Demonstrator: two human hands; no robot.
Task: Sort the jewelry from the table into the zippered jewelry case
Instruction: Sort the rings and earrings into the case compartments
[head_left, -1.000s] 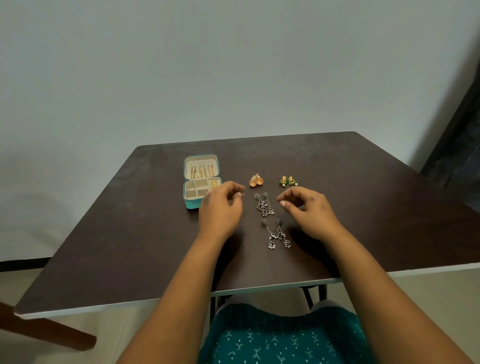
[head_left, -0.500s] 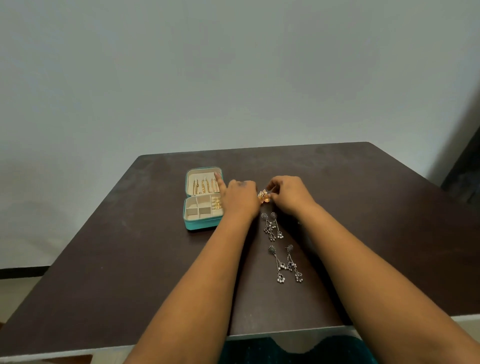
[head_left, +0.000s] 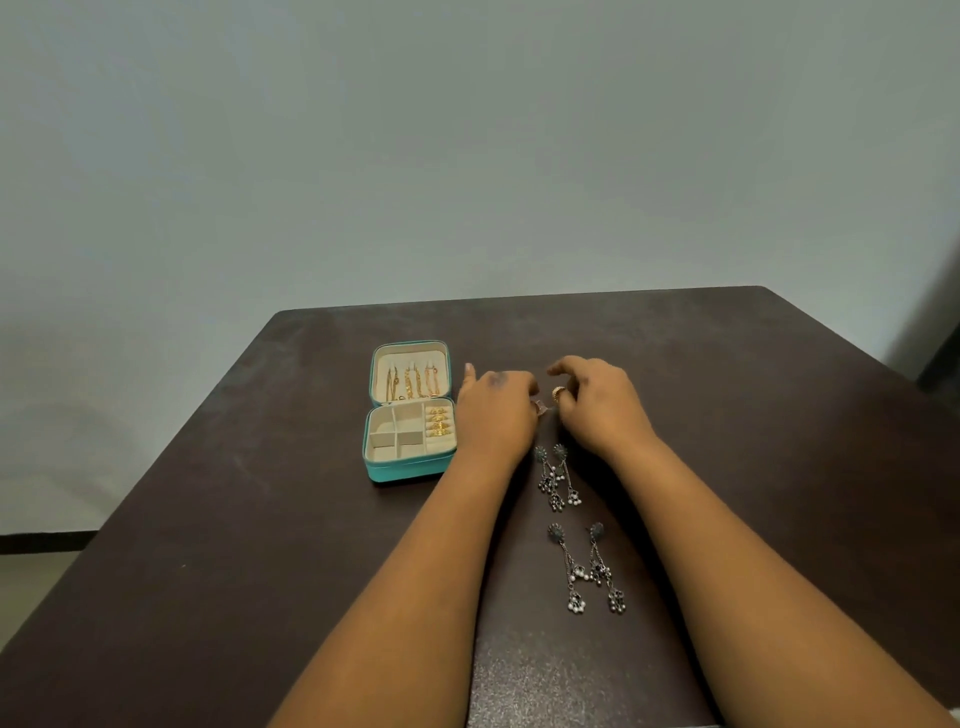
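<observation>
The teal zippered jewelry case (head_left: 405, 470) lies open at the table's middle left, with gold chains (head_left: 413, 382) in its lid and gold rings (head_left: 439, 421) in its right column. Just right of it, my left hand (head_left: 496, 415) and my right hand (head_left: 597, 405) meet over the orange-gold earrings. My right fingers pinch one earring (head_left: 557, 393); my left fingertips pinch the other (head_left: 540, 408). A silver dangle pair (head_left: 558, 478) lies below my hands, and a second silver pair (head_left: 592, 569) lies nearer me. The green earrings are hidden.
The dark brown table (head_left: 260, 519) stands against a plain grey wall. Its far edge is a short way beyond the case, and its front edge runs under my forearms. Several beige compartments (head_left: 397, 441) in the case base hold nothing.
Both hands reached forward from above the silver earrings to the orange pair and closed on it. The camera dipped and moved closer to the table.
</observation>
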